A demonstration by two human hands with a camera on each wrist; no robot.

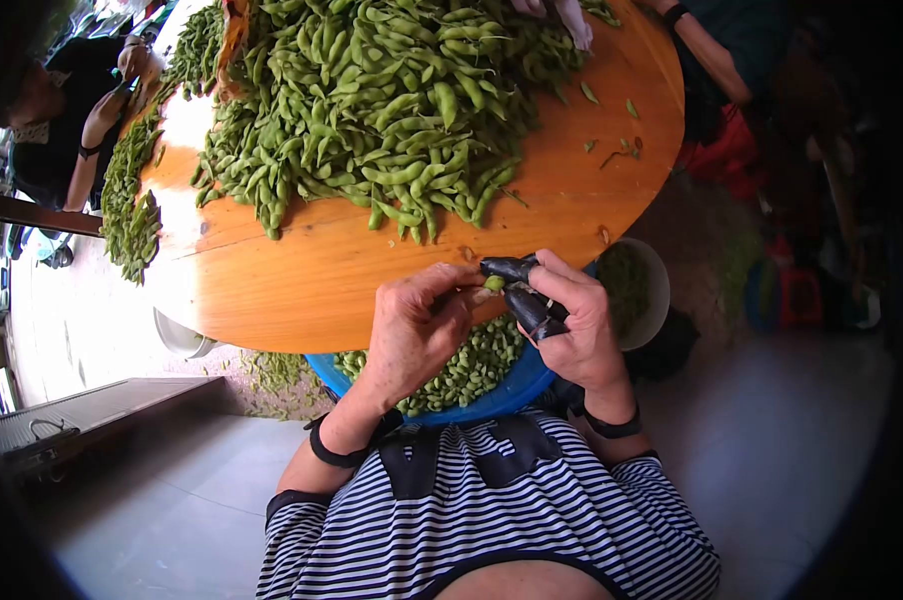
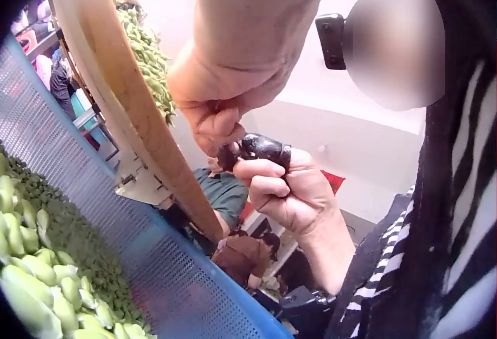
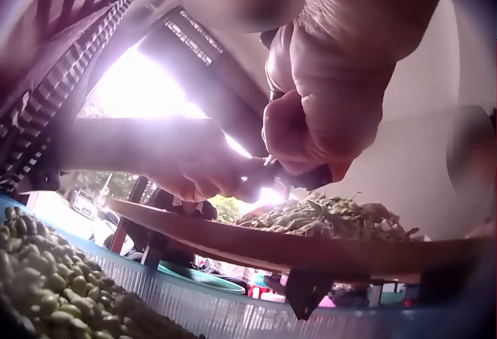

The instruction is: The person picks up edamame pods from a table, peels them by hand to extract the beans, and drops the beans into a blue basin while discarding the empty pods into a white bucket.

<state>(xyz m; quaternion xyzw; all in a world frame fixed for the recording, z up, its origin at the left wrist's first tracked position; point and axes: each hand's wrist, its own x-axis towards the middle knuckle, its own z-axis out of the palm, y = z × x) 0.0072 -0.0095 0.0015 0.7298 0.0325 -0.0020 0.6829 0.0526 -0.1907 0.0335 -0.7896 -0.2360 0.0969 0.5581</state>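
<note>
A green pod (image 1: 494,284) sits between the two hands, raised just over the near edge of the bench; whether its rounded end is bean or skin is too small to tell. It should be very light, with a pliant, slightly fibrous skin that bends and squashes rather than snaps, while the bean inside is likely smooth, firm and apt to slip or bruise under a hard squeeze. The best hold is probably a fingertip pinch: one end steadied, the other pressed close to the seam, with force kept small.

The left hand (image 1: 422,325) has its fingers curled in, thumb and fingertips nearly closed, pinching one end of the pod. The right hand (image 1: 582,310) is also curled, its black finger covers (image 1: 534,312) set close on either side of the other end in a narrow pinch. Those covers look hard and smooth, so they likely press well but feel little.

Below the hands, a blue basket (image 1: 322,372) with meshed walls holds loose shelled beans (image 1: 462,370), partly under the bench. Farther out, a large heap of pods (image 1: 372,110) covers much of the wooden bench (image 1: 322,280), and a white bucket (image 1: 662,290) stands beyond the right hand.
</note>
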